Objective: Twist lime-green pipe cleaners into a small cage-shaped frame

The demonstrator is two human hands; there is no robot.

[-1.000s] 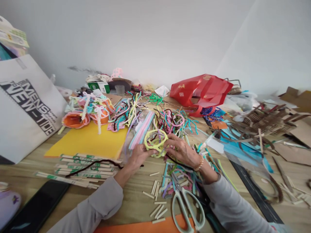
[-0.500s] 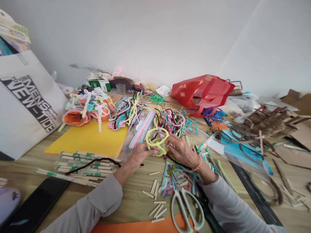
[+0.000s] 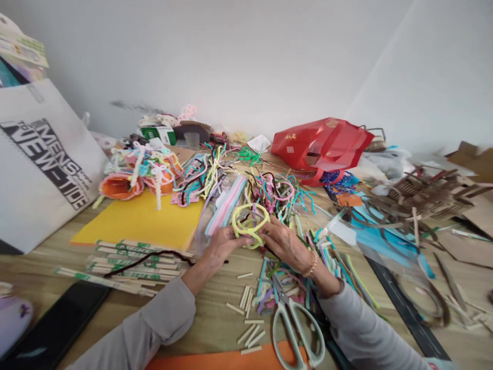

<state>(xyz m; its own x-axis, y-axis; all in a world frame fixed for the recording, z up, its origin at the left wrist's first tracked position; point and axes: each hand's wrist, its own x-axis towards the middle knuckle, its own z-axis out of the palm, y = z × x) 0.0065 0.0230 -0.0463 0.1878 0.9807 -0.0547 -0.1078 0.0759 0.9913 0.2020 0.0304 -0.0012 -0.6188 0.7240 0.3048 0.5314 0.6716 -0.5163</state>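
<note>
Between my two hands is a yellow pipe cleaner frame (image 3: 251, 209), bent into a round ring on top with loops below it. My left hand (image 3: 222, 246) pinches its lower left side, thumb pointing inward. On the other side my right hand (image 3: 284, 241), with a beaded bracelet at the wrist, grips the lower right; some of its fingertips are hidden. Just behind the frame lies a bundle of pink, white and blue pipe cleaners (image 3: 227, 203). Scissors with pale green handles (image 3: 287, 303) rest below my right hand on a heap of cut pipe cleaner pieces (image 3: 265, 288).
Wrapped chopsticks (image 3: 134, 264) and a yellow sheet (image 3: 142, 221) lie at left, near a black phone (image 3: 57, 321). Short sticks (image 3: 250, 303) are scattered in front. A red bag (image 3: 319, 144) stands at the back, a large white bag (image 3: 42, 164) at far left.
My right hand has shifted slightly around the yellow frame's right side, and the ring has tilted a little. Both hands stay on it.
</note>
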